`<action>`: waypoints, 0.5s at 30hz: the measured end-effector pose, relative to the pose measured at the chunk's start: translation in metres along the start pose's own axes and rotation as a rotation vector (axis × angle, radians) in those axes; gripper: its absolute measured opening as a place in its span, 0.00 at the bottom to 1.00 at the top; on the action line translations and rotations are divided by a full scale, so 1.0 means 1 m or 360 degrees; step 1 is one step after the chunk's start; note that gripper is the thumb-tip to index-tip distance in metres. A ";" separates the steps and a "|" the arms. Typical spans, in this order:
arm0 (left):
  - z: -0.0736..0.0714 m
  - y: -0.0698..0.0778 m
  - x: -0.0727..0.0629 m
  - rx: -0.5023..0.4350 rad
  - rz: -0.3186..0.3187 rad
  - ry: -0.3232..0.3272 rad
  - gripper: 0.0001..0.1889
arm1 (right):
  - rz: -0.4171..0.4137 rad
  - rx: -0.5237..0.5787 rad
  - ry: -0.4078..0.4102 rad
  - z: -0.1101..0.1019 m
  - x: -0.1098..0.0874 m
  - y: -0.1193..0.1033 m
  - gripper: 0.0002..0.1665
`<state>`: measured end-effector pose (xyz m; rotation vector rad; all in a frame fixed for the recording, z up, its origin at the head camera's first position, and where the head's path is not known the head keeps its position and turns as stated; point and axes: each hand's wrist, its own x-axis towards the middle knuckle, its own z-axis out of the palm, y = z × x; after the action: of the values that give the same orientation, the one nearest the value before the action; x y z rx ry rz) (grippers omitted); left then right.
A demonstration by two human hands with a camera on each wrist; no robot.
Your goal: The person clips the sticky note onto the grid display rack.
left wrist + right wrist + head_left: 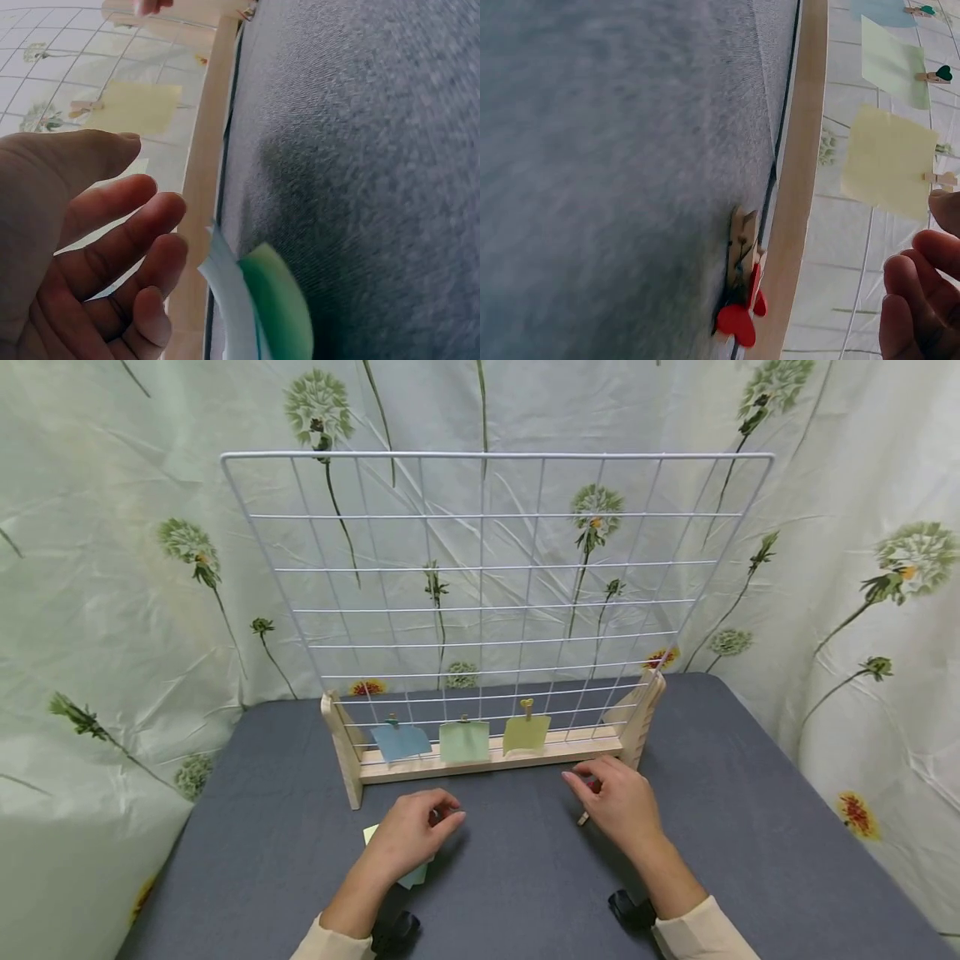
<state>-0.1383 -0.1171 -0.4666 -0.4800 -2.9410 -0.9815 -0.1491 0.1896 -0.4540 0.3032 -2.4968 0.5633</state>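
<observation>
The left hand (412, 835), relaxed and empty, is above loose notes (415, 877); the right hand (618, 802), fingers loosely bent and apparently empty, hovers near clips (742, 247) on the tabletop (510, 868). Beyond, a blue note (401, 742), green note (465, 743) and yellow note (527, 735) hang clipped to the grid (480, 456). This looks like a pause with 3 hung; another would call for pinching 1 note and 1 clip. The right wrist view shows red hearts (736, 324) on the clips, not discernible in the head view.

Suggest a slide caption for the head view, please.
A person's left grip and right grip before a wire grid holding three clipped notes.
</observation>
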 end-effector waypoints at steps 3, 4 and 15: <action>-0.002 -0.001 -0.004 0.0038 -0.0014 0.0059 0.04 | 0.0037 0.0008 -0.0029 -0.003 -0.005 0.004 0.09; -0.003 -0.003 -0.005 0.0062 -0.0013 0.0089 0.05 | 0.0054 0.0008 -0.0042 -0.004 -0.006 0.005 0.09; -0.028 -0.025 -0.023 0.0265 -0.0268 0.0043 0.23 | 0.0227 -0.0057 -0.0260 -0.018 -0.017 0.017 0.07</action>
<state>-0.1262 -0.1588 -0.4610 -0.2156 -3.0437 -0.7375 -0.1326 0.2144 -0.4559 0.1642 -2.6991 0.5699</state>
